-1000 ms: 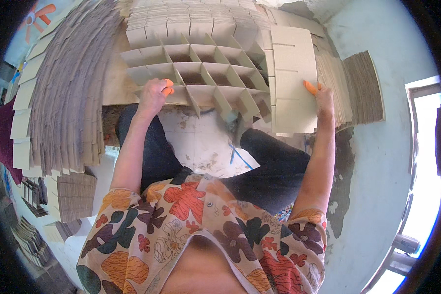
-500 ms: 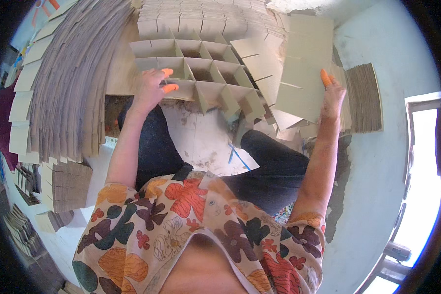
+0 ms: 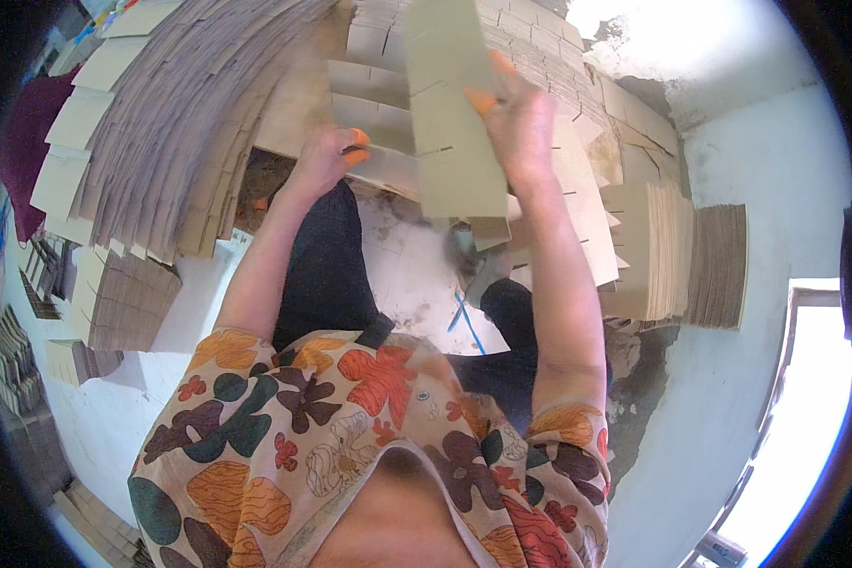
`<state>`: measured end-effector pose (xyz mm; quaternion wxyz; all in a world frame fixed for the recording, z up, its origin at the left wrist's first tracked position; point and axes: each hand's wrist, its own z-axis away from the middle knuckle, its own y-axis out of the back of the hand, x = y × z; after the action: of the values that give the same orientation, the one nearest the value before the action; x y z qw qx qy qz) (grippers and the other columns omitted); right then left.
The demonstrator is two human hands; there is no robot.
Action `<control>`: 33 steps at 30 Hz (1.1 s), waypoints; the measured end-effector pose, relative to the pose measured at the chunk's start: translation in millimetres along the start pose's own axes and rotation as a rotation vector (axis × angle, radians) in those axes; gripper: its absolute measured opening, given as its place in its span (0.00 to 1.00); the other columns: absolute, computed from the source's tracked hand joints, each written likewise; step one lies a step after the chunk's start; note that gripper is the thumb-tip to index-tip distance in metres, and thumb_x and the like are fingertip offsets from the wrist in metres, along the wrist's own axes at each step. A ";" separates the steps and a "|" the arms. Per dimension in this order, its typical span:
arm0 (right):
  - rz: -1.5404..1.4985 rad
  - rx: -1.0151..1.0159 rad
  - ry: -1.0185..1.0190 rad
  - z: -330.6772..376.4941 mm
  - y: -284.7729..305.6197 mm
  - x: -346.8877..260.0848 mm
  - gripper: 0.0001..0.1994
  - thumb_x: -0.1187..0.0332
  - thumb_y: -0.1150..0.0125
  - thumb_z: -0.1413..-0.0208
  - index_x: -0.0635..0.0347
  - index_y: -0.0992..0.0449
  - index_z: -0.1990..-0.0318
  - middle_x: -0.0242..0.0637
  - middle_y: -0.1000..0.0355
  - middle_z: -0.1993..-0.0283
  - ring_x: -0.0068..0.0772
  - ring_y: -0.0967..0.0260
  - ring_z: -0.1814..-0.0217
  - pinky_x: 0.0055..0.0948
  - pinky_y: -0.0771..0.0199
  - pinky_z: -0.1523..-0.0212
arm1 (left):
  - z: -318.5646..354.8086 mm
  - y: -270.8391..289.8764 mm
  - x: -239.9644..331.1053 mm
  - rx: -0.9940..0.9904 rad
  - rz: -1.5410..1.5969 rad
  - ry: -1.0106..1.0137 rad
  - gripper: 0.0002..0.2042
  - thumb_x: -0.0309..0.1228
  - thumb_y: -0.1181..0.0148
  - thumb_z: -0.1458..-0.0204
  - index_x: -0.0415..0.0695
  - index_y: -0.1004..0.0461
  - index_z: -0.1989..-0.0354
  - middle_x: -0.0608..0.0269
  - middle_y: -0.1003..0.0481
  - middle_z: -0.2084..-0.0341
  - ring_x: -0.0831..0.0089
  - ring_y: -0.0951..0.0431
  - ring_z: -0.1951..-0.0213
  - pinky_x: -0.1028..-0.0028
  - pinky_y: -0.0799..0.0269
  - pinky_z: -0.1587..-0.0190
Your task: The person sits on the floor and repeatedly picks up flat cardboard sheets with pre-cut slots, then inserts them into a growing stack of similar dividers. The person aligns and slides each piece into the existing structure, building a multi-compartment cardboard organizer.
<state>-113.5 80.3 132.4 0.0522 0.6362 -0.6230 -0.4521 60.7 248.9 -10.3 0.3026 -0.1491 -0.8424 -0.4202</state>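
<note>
My right hand [image 3: 525, 123], with orange covers on its fingertips, grips the right edge of a slotted cardboard strip [image 3: 445, 118]. The strip stands in front of a cardboard divider grid [image 3: 374, 118] and hides much of its cells. At the grid's near left corner, my left hand [image 3: 327, 163] pinches the end of the front strip between orange-covered finger and thumb. Right of the grid, more slotted cardboard sheets [image 3: 582, 204] lie at a slant, partly behind my right forearm.
A tall fanned stack of cardboard strips [image 3: 170, 114] fills the left. More strips [image 3: 719, 265] stand packed by the right wall, and another pile [image 3: 530, 38] lies at the back. A smaller bundle [image 3: 133, 293] sits lower left. Blue ties [image 3: 469, 324] lie between my legs.
My right hand has brought the cardboard strip from the right side leftward over the grid. My left finger and thumb have closed together at the grid's corner. The whole view has shifted.
</note>
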 end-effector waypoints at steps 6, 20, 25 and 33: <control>0.064 -0.093 -0.017 -15.8 -45.5 -5.3 0.20 0.74 0.35 0.57 0.65 0.27 0.53 0.53 0.27 0.64 0.50 0.27 0.63 0.34 0.29 0.62 | 1.8 -1.0 1.1 -0.046 -0.008 0.065 0.06 0.22 0.37 0.59 0.40 0.24 0.70 0.51 0.26 0.77 0.58 0.24 0.70 0.66 0.30 0.66; 0.067 -0.199 0.060 -22.9 -74.8 -1.0 0.09 0.76 0.39 0.59 0.67 0.26 0.67 0.56 0.29 0.70 0.56 0.29 0.64 0.45 0.28 0.63 | -1.6 -4.3 3.4 -0.022 0.020 0.116 0.05 0.25 0.37 0.59 0.43 0.23 0.72 0.51 0.27 0.78 0.55 0.25 0.69 0.63 0.30 0.66; 0.154 -0.359 0.047 -23.3 -94.1 -2.4 0.14 0.73 0.39 0.57 0.67 0.27 0.61 0.56 0.28 0.68 0.56 0.30 0.63 0.43 0.30 0.61 | -2.9 -7.8 -1.3 0.007 -0.049 0.039 0.05 0.26 0.36 0.61 0.44 0.23 0.73 0.52 0.27 0.78 0.56 0.25 0.70 0.62 0.31 0.67; 0.144 -0.469 0.010 2.0 -127.5 22.3 0.06 0.74 0.43 0.54 0.67 0.26 0.69 0.55 0.28 0.70 0.55 0.28 0.65 0.45 0.28 0.64 | -6.8 -13.2 0.6 0.002 -0.038 0.043 0.05 0.27 0.36 0.61 0.44 0.23 0.73 0.52 0.27 0.78 0.55 0.25 0.69 0.61 0.31 0.67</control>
<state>-23.9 90.4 39.5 0.2339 0.5629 -0.5443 -0.5763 56.2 235.6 -15.0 0.3130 -0.1238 -0.8387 -0.4281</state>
